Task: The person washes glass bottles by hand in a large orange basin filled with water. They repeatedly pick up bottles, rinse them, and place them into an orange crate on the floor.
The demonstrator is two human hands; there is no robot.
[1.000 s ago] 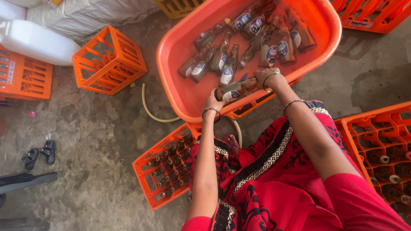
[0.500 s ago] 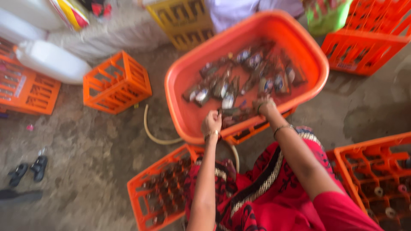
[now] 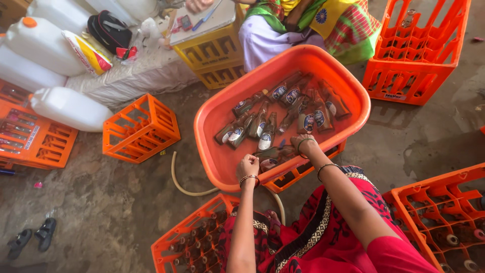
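A big orange tub (image 3: 222,167) holds water and several brown glass bottles (image 3: 283,108) with labels. Both my hands reach over its near rim. My left hand (image 3: 247,166) and my right hand (image 3: 302,144) are closed on the two ends of one brown bottle (image 3: 275,155) lying at the near edge of the tub. Bangles sit on both wrists. My red patterned clothing fills the bottom of the view.
Orange crates stand around: one with bottles (image 3: 189,242) below left, one (image 3: 444,212) at right, an empty one (image 3: 140,129) at left, a tall one (image 3: 414,50) at back right. White jerrycans (image 3: 68,108) lie left. Another person (image 3: 303,23) sits behind the tub by a yellow crate (image 3: 214,53). A hose (image 3: 182,182) curves underneath.
The view has tilted up and back, showing the seated person and jerrycans. My hands stay at the tub's near edge on the same bottle.
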